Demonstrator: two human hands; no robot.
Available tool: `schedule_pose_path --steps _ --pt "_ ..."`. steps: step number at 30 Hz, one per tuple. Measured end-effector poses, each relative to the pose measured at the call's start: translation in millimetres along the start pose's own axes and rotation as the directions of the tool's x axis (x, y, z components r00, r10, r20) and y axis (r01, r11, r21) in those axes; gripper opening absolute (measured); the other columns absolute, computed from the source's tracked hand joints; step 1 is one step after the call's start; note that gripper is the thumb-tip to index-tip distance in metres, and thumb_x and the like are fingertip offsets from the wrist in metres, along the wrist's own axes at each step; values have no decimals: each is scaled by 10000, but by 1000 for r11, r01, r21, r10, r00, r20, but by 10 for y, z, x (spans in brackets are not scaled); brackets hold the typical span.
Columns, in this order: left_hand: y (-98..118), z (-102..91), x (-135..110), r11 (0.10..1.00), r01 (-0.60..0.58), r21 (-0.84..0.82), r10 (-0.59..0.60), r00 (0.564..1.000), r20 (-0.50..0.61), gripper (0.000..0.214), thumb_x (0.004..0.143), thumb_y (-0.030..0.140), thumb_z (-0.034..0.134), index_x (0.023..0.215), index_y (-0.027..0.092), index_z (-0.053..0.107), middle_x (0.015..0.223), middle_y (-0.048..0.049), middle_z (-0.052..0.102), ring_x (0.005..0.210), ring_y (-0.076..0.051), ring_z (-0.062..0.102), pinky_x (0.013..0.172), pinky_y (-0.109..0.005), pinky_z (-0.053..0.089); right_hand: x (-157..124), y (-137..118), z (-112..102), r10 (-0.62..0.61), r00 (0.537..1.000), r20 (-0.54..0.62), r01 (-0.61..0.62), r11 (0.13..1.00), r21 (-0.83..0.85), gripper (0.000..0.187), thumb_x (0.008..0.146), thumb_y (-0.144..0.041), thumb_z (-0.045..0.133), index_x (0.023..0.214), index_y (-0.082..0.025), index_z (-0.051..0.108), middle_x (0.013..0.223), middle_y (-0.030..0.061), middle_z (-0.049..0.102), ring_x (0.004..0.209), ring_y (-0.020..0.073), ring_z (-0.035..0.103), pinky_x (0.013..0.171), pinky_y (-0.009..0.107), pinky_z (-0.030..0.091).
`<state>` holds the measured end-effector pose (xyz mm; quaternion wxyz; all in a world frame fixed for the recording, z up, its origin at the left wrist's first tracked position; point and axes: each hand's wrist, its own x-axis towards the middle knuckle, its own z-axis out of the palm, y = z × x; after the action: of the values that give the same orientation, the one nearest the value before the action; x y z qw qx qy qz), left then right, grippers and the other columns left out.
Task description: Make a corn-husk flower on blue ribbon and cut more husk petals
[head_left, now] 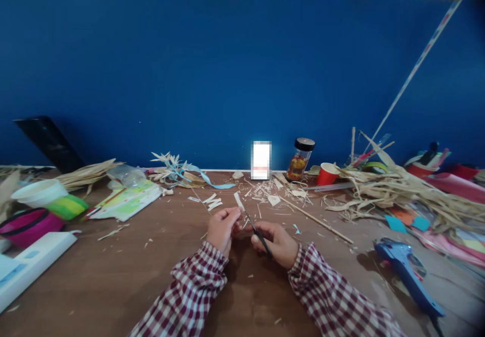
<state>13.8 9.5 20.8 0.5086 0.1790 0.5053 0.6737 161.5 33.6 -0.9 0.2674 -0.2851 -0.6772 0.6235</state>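
Between thumb and fingers, my left hand [223, 230] pinches a short pale strip [239, 202] that sticks up past the fingertips. My right hand [277, 242] is closed around the dark handles of a pair of scissors [260, 236]. The blades point up and left, close to the strip; whether they touch it I cannot tell. Several cut pale pieces [214, 202] lie on the table just beyond my left hand. Thin shavings and scraps [261, 190] are scattered farther back, in front of a bright blurred-out rectangle [261, 160].
A blue glue gun [407, 271] lies at the right, below a heap of dried husk strips [397, 193]. A thin stick [318, 221] lies beyond my right hand. A jar [299, 160] and a red cup [328, 174] stand near the blue wall [212, 74]. A white box [36, 266] is at left.
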Motion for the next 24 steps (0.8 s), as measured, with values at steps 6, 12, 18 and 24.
schedule_pose_path --steps 6,12,18,24 --pt "-13 -3 0 1000 18 -21 -18 1000 18 187 559 227 735 654 102 633 520 24 553 412 -30 449 382 -136 398 0 -24 15 0 1000 -4 0 1000 6 369 715 -420 611 974 -157 599 599 -21 519 500 87 439 493 218 379" --pt "-25 -7 0 1000 13 -18 -13 1000 16 203 549 239 747 648 102 635 514 26 553 410 -30 450 376 -133 401 18 -6 1 13 1000 -6 -13 1000 5 395 711 -417 618 988 -138 592 618 -14 543 516 86 459 502 214 381" --pt "-42 -17 17 1000 16 -27 -15 999 35 217 544 249 752 655 102 637 510 24 556 406 -30 449 374 -134 406 22 -21 2 19 1000 -19 -19 1000 -1 400 711 -424 615 976 -126 590 596 -17 534 506 82 457 496 212 377" --pt "-28 -6 17 999 24 -25 -24 1000 6 208 558 248 744 657 103 633 516 26 555 407 -28 453 374 -128 403 2 -10 4 23 1000 -4 -23 1000 17 413 716 -433 609 1002 -136 575 643 -6 541 546 90 473 516 218 404"
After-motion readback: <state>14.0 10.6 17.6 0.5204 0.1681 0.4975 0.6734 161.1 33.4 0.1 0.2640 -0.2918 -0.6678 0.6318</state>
